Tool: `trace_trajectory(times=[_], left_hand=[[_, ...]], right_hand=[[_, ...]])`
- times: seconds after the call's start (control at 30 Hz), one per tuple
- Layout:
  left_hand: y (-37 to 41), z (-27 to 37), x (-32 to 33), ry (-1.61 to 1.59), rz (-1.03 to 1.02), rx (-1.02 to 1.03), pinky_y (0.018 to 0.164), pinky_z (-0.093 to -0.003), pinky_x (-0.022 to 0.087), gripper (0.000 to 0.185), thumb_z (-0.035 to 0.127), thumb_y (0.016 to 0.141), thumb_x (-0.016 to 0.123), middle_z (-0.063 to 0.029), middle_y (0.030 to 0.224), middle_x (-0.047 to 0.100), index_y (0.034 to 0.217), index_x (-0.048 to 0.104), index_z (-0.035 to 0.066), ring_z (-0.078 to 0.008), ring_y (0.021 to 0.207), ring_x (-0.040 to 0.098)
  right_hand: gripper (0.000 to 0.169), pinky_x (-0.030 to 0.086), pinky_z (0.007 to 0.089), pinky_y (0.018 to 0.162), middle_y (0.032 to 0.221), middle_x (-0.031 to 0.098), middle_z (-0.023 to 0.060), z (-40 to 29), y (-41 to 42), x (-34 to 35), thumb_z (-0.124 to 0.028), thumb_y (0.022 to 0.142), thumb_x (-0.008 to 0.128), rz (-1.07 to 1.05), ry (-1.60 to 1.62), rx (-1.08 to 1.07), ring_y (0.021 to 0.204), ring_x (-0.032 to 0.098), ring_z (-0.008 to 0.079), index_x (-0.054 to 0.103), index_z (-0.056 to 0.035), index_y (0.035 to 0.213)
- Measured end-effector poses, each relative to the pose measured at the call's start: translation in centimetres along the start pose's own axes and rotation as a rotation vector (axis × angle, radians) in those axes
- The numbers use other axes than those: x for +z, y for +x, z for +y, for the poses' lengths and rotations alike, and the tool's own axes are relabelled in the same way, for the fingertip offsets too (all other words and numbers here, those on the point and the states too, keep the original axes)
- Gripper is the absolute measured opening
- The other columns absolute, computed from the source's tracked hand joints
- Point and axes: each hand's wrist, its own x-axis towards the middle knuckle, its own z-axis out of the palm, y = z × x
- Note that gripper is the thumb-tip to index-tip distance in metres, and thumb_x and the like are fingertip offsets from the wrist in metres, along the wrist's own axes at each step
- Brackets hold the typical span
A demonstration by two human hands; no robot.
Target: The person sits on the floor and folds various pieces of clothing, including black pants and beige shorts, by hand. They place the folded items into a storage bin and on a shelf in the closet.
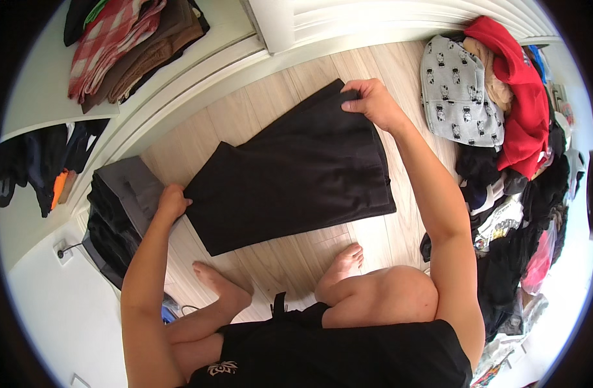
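A black garment, which looks like trousers or shorts laid double (291,169), lies on the pale wood floor in front of my bare feet. At its left end, my left hand (175,200) pinches the edge between thumb and fingers. My right hand (371,101) grips the upper right corner, its thumb and fingers closing on the black cloth. The lower right edge lies on the floor at an angle, and the cloth has slight wrinkles near it.
Folded dark clothes with a grey garment (131,189) lie at the left. Shelves hold a red checked cloth (112,48) and dark clothes (39,160). At the right stands a heap with a grey printed garment (459,97) and a red garment (519,92). A white sill (180,92) runs behind.
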Motion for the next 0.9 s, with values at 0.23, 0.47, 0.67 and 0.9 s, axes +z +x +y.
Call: trace_trajectory(times=[0.23, 0.47, 0.67, 0.9], left_hand=[[-0.3, 0.6, -0.5, 0.012, 0.044, 0.037, 0.086, -0.0448, 0.052, 0.031, 0.013, 0.069, 0.081, -0.0259, 0.100, 0.067, 0.093, 0.070, -0.004, -0.0398, 0.101, 0.064], [0.1, -0.6, 0.3, 0.016, 0.056, 0.010, 0.085, -0.0462, 0.052, 0.023, 0.003, 0.067, 0.073, -0.0280, 0.098, 0.066, 0.087, 0.069, -0.006, -0.0418, 0.099, 0.064], [-0.6, -1.2, 0.4, -0.060, 0.170, 0.068, 0.080, -0.0474, 0.053, 0.016, -0.004, 0.067, 0.060, -0.0290, 0.089, 0.065, 0.080, 0.067, -0.008, -0.0458, 0.091, 0.063], [-0.4, -1.0, 0.8, 0.026, 0.158, 0.143, 0.080, -0.0483, 0.052, 0.013, -0.003, 0.066, 0.063, -0.0287, 0.089, 0.065, 0.077, 0.066, -0.007, -0.0457, 0.092, 0.062]], right_hand=[[0.020, 0.051, 0.0419, 0.075, 0.086, 0.068, 0.0221, 5.5, 4.6, 0.4, -0.013, 0.086, 0.068, 0.239, -0.227, -0.049, 0.082, 0.066, 0.0349, 0.063, 0.0037, 0.097], [0.018, 0.048, 0.0524, 0.074, 0.083, 0.065, 0.0272, 4.1, 5.6, 2.5, -0.014, 0.093, 0.058, 0.371, -0.705, -0.079, 0.085, 0.062, 0.0466, 0.048, 0.0012, 0.092], [0.017, 0.047, 0.0508, 0.070, 0.079, 0.065, 0.0246, 2.2, 3.1, 3.6, -0.017, 0.094, 0.058, 0.440, -0.563, -0.167, 0.080, 0.062, 0.0452, 0.048, -0.0029, 0.097], [0.032, 0.049, 0.0477, 0.080, 0.097, 0.066, 0.0280, 2.8, 5.7, 3.5, -0.026, 0.095, 0.060, 0.393, -0.259, -0.163, 0.095, 0.063, 0.0436, 0.055, -0.0007, 0.113]])
